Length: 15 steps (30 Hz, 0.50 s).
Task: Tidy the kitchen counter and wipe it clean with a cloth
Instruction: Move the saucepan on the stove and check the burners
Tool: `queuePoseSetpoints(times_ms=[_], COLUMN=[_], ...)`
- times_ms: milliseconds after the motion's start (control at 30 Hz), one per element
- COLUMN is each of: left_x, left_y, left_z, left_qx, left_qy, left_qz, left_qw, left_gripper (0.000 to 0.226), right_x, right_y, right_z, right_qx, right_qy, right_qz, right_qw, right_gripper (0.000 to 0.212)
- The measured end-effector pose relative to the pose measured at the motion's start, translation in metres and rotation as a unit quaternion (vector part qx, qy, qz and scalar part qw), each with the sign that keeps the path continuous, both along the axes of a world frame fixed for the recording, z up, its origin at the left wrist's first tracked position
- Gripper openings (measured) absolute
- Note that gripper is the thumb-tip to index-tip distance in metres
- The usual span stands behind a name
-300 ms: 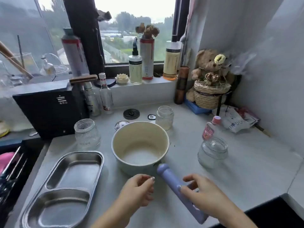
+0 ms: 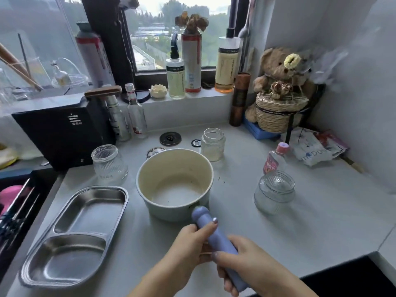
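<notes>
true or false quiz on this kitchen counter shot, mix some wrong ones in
1. Both the left hand and the right hand grip the pot's purple handle. True.
2. The pot has a lid on. False: it is uncovered and its pale inside shows.
3. A steel tray with two compartments lies on the counter left of the pot. True.
4. The glass jar left of the pot is capped. False: its mouth is open.
5. The teddy bear sits on the windowsill among the bottles. False: it sits in the right corner, behind a woven basket.
</notes>
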<state>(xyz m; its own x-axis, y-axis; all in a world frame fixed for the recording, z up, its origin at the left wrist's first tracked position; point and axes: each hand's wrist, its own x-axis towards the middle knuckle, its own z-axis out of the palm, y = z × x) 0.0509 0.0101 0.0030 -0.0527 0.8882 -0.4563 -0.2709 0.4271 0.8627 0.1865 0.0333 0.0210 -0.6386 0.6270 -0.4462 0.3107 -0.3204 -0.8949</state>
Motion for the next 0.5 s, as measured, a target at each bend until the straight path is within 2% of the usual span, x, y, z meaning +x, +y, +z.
queuePoseSetpoints(times_ms=[100,200,233,400,500], left_x=[0.009,0.022,0.029,0.086,0.129], left_y=[-0.008,-0.023,-0.029,-0.06,-0.083], left_z=[0.0,-0.001,0.003,0.026,0.036], left_qx=[0.023,0.065,0.077,0.15,0.178], left_qy=[0.005,0.007,0.002,-0.013,-0.017], left_qz=[0.051,0.03,0.014,-0.082,-0.185], left_qw=[0.998,0.997,0.997,0.985,0.966], left_gripper=[0.033,0.035,0.035,0.043,0.036], right_x=[0.002,0.019,0.028,0.08,0.114], right_y=[-0.016,-0.042,-0.053,-0.119,-0.164], right_z=[0.007,0.017,0.021,0.044,0.056], right_qx=[0.012,0.029,0.032,0.058,0.062], right_qy=[0.015,0.023,0.025,0.046,0.024], right_qz=[-0.028,-0.067,-0.086,-0.223,-0.308], right_qw=[0.999,0.997,0.995,0.972,0.949], right_gripper=[0.01,0.008,0.004,0.013,0.005])
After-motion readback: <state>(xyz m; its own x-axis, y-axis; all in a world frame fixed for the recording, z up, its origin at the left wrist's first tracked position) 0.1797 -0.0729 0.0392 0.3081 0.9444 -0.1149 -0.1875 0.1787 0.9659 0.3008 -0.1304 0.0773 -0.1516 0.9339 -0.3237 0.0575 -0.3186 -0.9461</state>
